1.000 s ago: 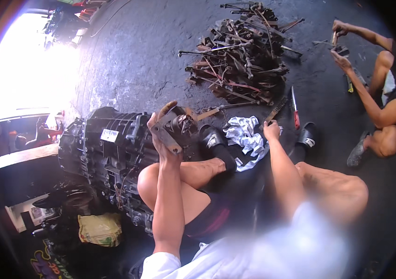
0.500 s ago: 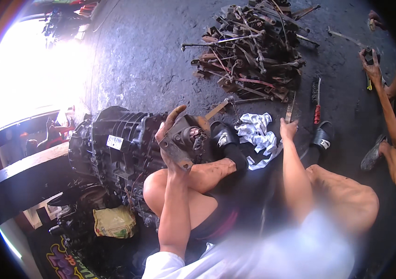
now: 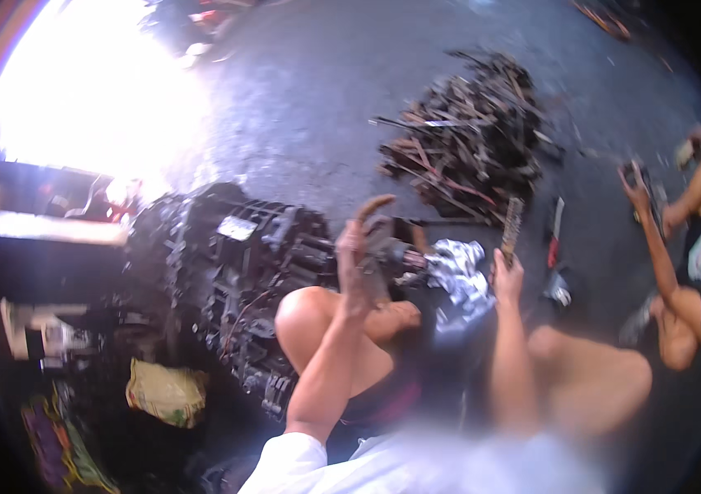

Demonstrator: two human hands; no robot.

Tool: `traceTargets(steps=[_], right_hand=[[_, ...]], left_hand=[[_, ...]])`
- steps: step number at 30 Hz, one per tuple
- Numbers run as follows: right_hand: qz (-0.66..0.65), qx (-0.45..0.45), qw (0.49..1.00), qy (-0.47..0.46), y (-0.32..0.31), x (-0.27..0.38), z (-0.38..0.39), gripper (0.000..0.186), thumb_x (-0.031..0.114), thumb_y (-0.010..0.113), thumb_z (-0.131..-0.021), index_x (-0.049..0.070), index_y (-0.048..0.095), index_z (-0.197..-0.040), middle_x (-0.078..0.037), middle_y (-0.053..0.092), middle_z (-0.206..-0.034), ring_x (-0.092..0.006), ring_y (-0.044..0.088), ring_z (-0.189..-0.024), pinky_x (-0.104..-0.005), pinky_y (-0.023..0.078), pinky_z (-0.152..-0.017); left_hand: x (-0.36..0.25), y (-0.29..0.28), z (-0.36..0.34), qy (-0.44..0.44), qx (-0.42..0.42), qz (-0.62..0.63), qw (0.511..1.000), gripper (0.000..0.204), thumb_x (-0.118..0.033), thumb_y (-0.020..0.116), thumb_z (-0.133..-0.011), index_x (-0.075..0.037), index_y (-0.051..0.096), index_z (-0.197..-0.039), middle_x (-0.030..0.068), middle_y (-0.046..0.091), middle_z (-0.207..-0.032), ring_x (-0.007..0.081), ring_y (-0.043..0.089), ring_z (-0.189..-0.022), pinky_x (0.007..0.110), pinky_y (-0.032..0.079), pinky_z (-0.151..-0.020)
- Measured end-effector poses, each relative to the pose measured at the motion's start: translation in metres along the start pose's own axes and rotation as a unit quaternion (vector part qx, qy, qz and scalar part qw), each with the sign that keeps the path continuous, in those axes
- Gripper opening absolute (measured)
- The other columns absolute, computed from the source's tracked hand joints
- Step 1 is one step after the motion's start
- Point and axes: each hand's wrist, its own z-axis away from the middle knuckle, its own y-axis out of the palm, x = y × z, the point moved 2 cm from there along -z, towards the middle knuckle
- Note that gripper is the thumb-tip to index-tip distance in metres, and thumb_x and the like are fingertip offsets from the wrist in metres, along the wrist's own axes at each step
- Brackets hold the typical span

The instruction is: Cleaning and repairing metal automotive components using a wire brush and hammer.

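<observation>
My left hand (image 3: 352,267) is closed round a dark, greasy metal bracket (image 3: 381,257), raised above my left knee. A worn round end with a reddish centre shows on the bracket's right side; motion blurs its detail. In my right hand (image 3: 507,278) is a wire brush (image 3: 513,226), gripped by its handle and pointing away from me. Brush and bracket are apart. Between my feet a crumpled white-and-grey rag (image 3: 459,267) lies on the floor, partly behind the bracket.
A large gearbox (image 3: 239,267) stands to my left. Ahead lies a heap of metal rods and brackets (image 3: 474,144). A red-handled wire brush (image 3: 555,240) rests right of my right hand. Another person's hand (image 3: 637,196) holds something at far right. A yellow bag (image 3: 165,393) sits lower left.
The view has swung, blurring the picture. My left hand has moved right with the bracket, closer to the right hand. The wire brush stays in my right hand, its head now fully in sight.
</observation>
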Motion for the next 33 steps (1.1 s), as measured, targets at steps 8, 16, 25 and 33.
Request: traceTargets(steps=[8,16,25,33], right_hand=[[0.166,0.062,0.974,-0.144,-0.028,0.036,0.028,0.03,0.028,0.067,-0.094,0.0,0.065,-0.105,-0.007,0.063,-0.076,-0.0167,0.062,-0.071,-0.0341,0.05,-0.069],[-0.233,0.383,0.887,0.109,0.014,0.205,0.13,0.06,0.046,0.056,-0.099,-0.004,0.052,-0.131,-0.014,0.064,-0.115,-0.0223,0.065,-0.087,-0.0345,0.052,-0.076],[-0.218,0.312,0.921,0.078,0.012,0.257,0.144,0.055,0.043,0.057,-0.099,-0.005,0.055,-0.126,-0.012,0.065,-0.112,-0.0201,0.065,-0.092,-0.031,0.055,-0.072],[-0.155,0.298,0.941,0.044,0.007,0.211,0.114,0.045,0.026,0.07,-0.092,-0.004,0.057,-0.123,-0.01,0.065,-0.111,-0.0174,0.064,-0.095,-0.0315,0.055,-0.077]], left_hand=[[-0.036,0.021,0.025,0.032,0.008,0.099,0.995,0.051,-0.041,0.042,-0.104,0.0,0.051,-0.132,0.0097,0.066,-0.093,0.0165,0.066,-0.078,0.029,0.057,-0.066],[0.001,0.027,0.026,0.145,-0.068,-0.087,0.983,0.045,-0.035,0.039,-0.105,-0.005,0.045,-0.138,0.0109,0.061,-0.094,0.0157,0.066,-0.071,0.031,0.055,-0.065],[0.004,0.039,0.028,0.234,0.009,-0.398,0.887,0.048,-0.027,0.053,-0.097,-0.007,0.042,-0.139,0.0167,0.051,-0.132,0.0371,0.042,-0.129,0.046,0.036,-0.107],[0.027,0.043,0.033,0.089,0.035,-0.195,0.976,0.038,-0.029,0.043,-0.105,-0.005,0.051,-0.134,0.0131,0.056,-0.128,0.025,0.053,-0.12,0.038,0.041,-0.104]])
